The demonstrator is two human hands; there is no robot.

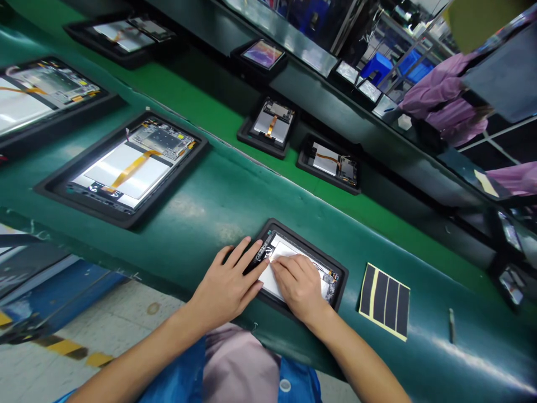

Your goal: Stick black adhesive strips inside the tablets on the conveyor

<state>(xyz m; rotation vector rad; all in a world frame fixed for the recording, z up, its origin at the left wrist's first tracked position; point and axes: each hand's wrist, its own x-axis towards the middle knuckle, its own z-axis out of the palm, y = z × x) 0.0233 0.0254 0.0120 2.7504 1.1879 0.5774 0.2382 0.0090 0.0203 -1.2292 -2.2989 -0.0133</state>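
touching opened tablet (287, 246): left hand (226, 286) spread, right hand (302, 285) with fingertips bunched.

Near the centre, the right hand (300, 282) hides part of the tablet (269, 281) beneath it, and whatever it may be pinching is too small to tell, while the left hand (229, 282) covers a stretch of the black tray (343, 280) at the tablet's nine o'clock. At ten o'clock a second tablet (54, 84) is cut off by the left edge, and at three a pink sleeve (518, 176) runs out of view. Toward two, a yellow-green shape (482, 22) is blurred and cropped at the top.
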